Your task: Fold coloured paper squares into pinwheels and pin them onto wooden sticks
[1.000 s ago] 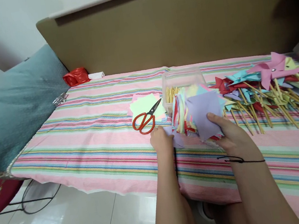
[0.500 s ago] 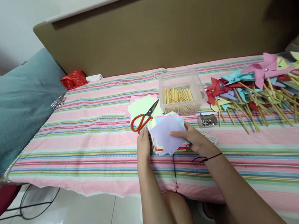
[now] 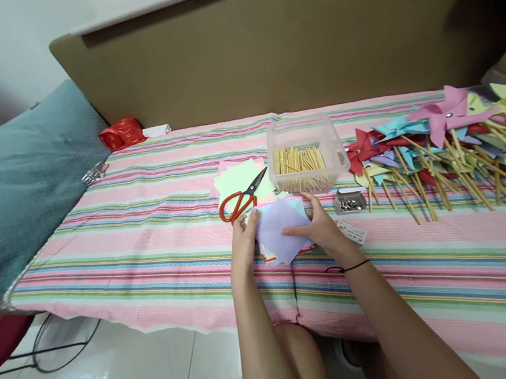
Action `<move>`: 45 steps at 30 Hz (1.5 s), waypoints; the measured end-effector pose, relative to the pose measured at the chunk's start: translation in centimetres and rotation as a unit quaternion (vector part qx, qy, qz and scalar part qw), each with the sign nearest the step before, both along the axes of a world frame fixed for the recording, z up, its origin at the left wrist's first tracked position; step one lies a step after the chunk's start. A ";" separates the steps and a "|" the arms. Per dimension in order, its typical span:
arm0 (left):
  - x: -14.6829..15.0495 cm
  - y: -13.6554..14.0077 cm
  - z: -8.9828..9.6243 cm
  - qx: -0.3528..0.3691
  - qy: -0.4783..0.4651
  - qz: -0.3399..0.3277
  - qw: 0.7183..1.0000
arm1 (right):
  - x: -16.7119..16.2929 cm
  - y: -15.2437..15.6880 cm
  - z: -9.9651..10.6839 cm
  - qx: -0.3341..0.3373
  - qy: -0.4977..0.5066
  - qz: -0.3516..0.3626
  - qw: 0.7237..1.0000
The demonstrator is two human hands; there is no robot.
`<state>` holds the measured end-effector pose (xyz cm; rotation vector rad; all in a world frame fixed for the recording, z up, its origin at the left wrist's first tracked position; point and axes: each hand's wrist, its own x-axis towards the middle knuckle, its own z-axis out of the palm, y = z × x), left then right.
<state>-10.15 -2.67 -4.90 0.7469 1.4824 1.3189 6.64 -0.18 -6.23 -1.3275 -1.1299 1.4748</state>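
Observation:
Between my two hands is a stack of coloured paper squares (image 3: 280, 232), a lavender sheet on top and pink, red, blue and yellow edges fanned below. My left hand (image 3: 244, 241) grips the stack's left side, thumb at its upper corner. On the right side, my right hand (image 3: 322, 227) holds it with the thumb laid over the lavender sheet and the fingers behind. Just beyond my left hand, scissors with red handles (image 3: 239, 205) rest on a second pile of pale green and pink paper squares (image 3: 237, 178).
A clear plastic box (image 3: 332, 169) of thin wooden sticks (image 3: 298, 159) stands behind the stack. Right of it are a small box of metal fasteners (image 3: 349, 202), a white card (image 3: 352, 232) and many finished pinwheels (image 3: 450, 118). A red plastic bag (image 3: 123, 134) lies far left on the striped cloth (image 3: 146, 229).
My left thumb has come up onto the stack's edge. My right hand has shifted slightly left, and the stack's sheets sit closer together. The white card shows more fully.

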 end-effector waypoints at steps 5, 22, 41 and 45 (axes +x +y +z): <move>0.4 -0.1 -0.3 -0.008 0.051 -0.025 0.998 | 0.3 0.6 -0.8 0.055 -0.055 -0.003 0.997; 1.9 -0.6 3.5 0.099 0.173 0.144 0.969 | 1.6 -0.3 1.8 0.183 -0.142 -0.017 0.973; 4.7 0.5 3.4 0.095 -0.039 -0.016 0.995 | 8.9 -2.5 3.3 0.116 -0.195 -0.061 0.972; 4.1 0.8 2.5 0.058 0.009 0.048 0.997 | 9.5 -3.3 2.3 0.124 -0.433 -0.045 0.892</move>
